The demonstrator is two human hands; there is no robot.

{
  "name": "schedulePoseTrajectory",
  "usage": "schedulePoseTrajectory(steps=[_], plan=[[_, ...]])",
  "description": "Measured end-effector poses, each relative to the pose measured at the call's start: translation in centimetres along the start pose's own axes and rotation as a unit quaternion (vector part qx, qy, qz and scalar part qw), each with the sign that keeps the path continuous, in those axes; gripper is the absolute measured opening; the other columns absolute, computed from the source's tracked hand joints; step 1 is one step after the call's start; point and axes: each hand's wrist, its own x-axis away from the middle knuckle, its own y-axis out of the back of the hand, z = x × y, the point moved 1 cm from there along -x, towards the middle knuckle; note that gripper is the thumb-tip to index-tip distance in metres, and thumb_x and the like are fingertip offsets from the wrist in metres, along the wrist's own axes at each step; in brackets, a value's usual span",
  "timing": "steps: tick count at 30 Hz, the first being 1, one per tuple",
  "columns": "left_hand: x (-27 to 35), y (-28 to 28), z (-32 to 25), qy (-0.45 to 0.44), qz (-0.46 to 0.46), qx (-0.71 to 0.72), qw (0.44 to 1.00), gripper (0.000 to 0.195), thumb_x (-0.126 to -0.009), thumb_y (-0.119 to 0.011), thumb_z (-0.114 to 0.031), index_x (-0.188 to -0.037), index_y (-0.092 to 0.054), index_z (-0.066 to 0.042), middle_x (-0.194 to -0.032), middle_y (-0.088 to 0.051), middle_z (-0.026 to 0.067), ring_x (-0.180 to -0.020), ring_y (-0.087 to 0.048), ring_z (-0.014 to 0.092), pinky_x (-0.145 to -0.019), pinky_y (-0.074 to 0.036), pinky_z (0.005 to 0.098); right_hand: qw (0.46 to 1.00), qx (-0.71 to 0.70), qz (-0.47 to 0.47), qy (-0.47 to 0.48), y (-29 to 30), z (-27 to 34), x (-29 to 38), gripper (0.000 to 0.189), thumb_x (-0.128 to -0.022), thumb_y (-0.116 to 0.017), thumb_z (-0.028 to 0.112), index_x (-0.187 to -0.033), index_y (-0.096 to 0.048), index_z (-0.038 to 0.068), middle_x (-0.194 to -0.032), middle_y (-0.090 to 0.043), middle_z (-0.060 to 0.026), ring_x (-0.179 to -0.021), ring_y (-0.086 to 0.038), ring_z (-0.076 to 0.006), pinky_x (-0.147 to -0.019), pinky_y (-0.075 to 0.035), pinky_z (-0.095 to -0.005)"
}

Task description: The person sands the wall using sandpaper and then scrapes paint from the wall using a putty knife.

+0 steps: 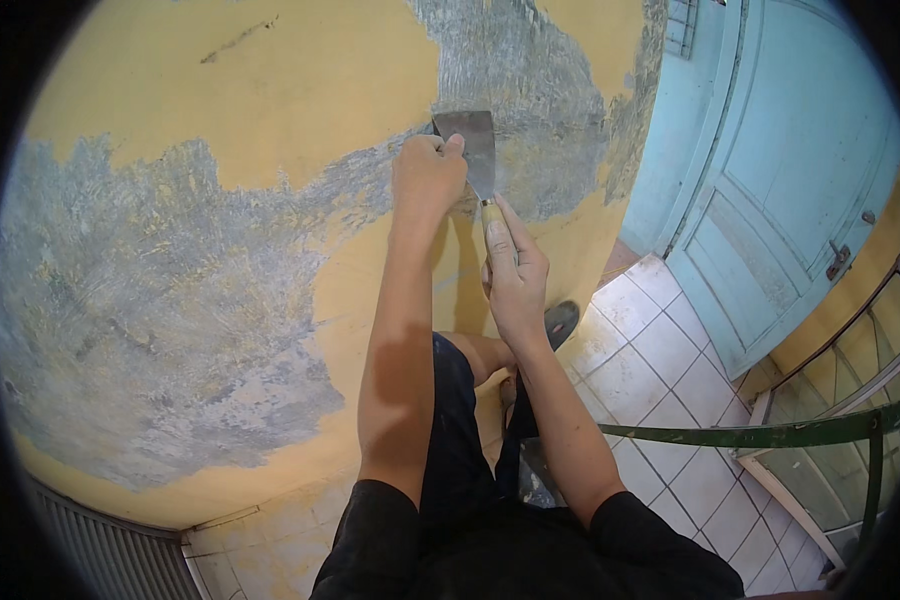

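A wide-bladed paint scraper [480, 142] lies against the wall, its steel blade up and its wooden handle toward me. My right hand [515, 281] is wrapped around the handle, with the thumb along it. Curled at the blade's left edge, my left hand [427, 176] pinches it with the thumb on the blade's face; its other fingers are mostly hidden. Yellow paint [330, 82] still covers parts of the wall. Elsewhere a rough grey scraped surface [202, 300] shows, including around the blade.
A light-blue door [787, 172] stands at the right. Below it, a green metal bar [727, 435] crosses beside me over white floor tiles [630, 360], near a glazed frame [802, 480]. A ribbed grey metal panel [112, 547] sits at lower left.
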Motion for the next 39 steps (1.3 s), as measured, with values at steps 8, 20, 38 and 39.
schedulePoseTrajectory(steps=[8, 20, 38, 39], plan=[[-0.6, 0.4, 0.7, -0.006, 0.054, -0.050, 0.997, 0.044, -0.098, -0.067, -0.029, -0.069, -0.069, 0.004, -0.060, -0.063, 0.0106, -0.057, -0.058, 0.019, -0.060, -0.046, 0.0372, 0.999, -0.035, -0.008, -0.005, 0.1, -0.8, 0.2, 0.046, -0.110, -0.053, 0.024, -0.150, -0.053, 0.001, -0.075, -0.048, 0.0055, -0.062, -0.041, -0.0033, -0.054, -0.036, -0.0227], [2.0, -3.0, 2.2, -0.015, -0.043, 0.290, 0.956, 0.040, -0.104, -0.062, -0.028, -0.074, -0.060, -0.001, -0.055, -0.058, 0.0043, -0.048, -0.056, 0.009, -0.050, -0.044, 0.0272, 0.998, -0.032, -0.021, -0.040, 0.2, -0.6, 0.0, 0.044, -0.110, -0.052, 0.020, -0.149, -0.054, 0.001, -0.073, -0.043, 0.0083, -0.060, -0.035, -0.0016, -0.052, -0.028, -0.0209], [1.8, -3.8, 1.2, 0.000, -0.069, 0.364, 0.929, 0.036, -0.104, -0.065, -0.020, -0.073, -0.060, -0.004, -0.054, -0.048, -0.0049, -0.043, -0.044, 0.003, -0.042, -0.031, 0.0226, 0.998, 0.011, -0.052, -0.028, 0.6, -1.6, -0.4, 0.051, -0.109, -0.049, 0.018, -0.151, -0.044, -0.010, -0.066, -0.040, 0.0076, -0.051, -0.029, -0.0001, -0.048, -0.022, -0.0214], [1.7, -3.8, 1.2, -0.001, -0.074, 0.364, 0.929, 0.035, -0.104, -0.065, -0.020, -0.073, -0.060, -0.004, -0.055, -0.048, -0.0055, -0.045, -0.042, 0.002, -0.043, -0.029, 0.0226, 0.998, -0.002, -0.052, -0.027, 0.4, -1.4, -0.6, 0.051, -0.109, -0.049, 0.019, -0.151, -0.044, -0.010, -0.066, -0.040, 0.0075, -0.051, -0.029, 0.0001, -0.047, -0.022, -0.0213]])
